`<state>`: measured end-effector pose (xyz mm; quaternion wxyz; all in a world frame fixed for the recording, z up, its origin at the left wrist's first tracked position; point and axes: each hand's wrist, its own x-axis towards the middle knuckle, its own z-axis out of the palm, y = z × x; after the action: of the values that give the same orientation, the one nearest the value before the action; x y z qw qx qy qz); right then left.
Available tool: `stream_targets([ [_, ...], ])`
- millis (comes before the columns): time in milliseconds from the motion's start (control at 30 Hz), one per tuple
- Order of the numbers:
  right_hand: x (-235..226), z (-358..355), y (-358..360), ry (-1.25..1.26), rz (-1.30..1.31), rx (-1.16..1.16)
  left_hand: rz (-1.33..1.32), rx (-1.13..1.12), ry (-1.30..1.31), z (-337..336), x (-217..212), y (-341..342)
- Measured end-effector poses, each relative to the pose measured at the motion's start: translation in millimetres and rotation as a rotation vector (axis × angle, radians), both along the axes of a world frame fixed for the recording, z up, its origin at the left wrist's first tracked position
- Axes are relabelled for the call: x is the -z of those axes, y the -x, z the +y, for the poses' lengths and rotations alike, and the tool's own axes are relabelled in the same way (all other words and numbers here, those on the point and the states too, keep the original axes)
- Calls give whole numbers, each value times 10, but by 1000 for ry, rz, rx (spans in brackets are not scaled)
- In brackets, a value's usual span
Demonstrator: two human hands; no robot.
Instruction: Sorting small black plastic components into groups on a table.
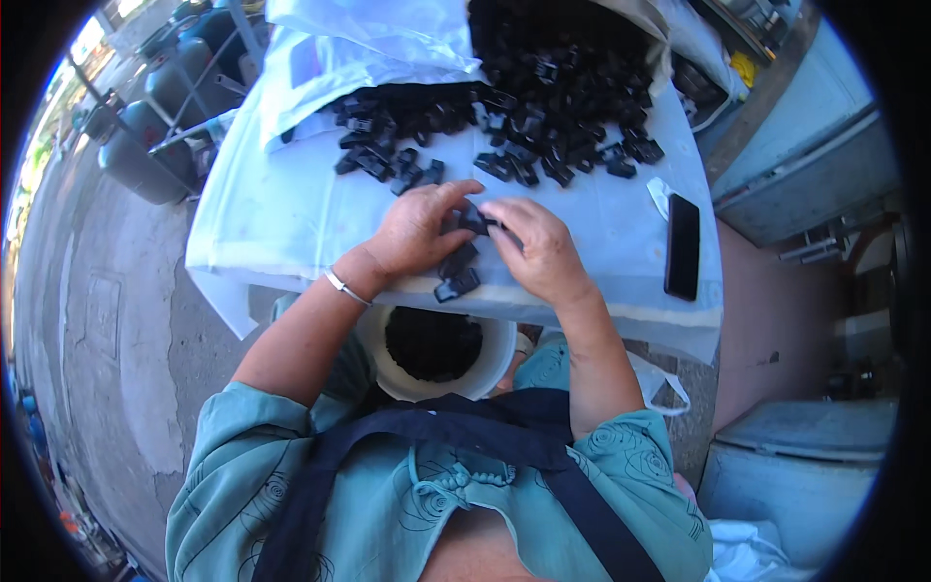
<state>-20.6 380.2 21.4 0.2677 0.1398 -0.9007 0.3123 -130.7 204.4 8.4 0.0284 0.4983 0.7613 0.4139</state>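
Black plastic clip point(475, 219) sits pinched between both hands at the near edge of the counter point(281, 218), which is covered in a pale sheet. Nearest the body — a white bucket point(504, 349) tucked under the counter edge, between the person's forearms, holding a dark heap of what look like the same parts. Just above it, two more black clips point(457, 274) lie on the sheet, partly under the left palm. Left hand point(417, 233), a silver bangle point(346, 288) on its wrist, is curled with fingers bent over the clip, thumb side touching it. Right hand point(538, 247) is also closed around the piece, fingertips meeting those of the left; how much of the clip each one grips is hidden by the fingers. To the right, well apart from the hands, a black phone point(682, 246) lies flat near the counter's right edge. Farther back — a scattered pile of black clips point(504, 126) spreads across the sheet, spilling from an open white bag point(369, 44) at the far end.
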Motion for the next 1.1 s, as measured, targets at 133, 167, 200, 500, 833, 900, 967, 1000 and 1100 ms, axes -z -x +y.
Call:
stream_targets([
  [133,4,64,-71,-117,-101,11,70,25,-96,91,167,0],
  [167,-28,62,-113,-123,-102,31,-16,41,-64,130,154,-20],
  [200,-53,70,-146,-155,-99,48,17,35,-68,178,156,-37],
  [500,58,13,-76,-252,-123,33,96,-52,-200,108,233,-56],
  [833,160,558,56,-312,-94,627,341,-635,25,220,124,-153],
  [900,258,496,144,-247,-172,645,299,-585,81,221,172,-118],
  [967,242,414,191,-185,-258,663,249,-532,137,218,187,-93],
  [1000,192,357,195,-238,-287,623,205,-472,136,223,193,-75],
  [1100,260,349,209,-276,-249,553,237,-436,71,227,270,-94],
])
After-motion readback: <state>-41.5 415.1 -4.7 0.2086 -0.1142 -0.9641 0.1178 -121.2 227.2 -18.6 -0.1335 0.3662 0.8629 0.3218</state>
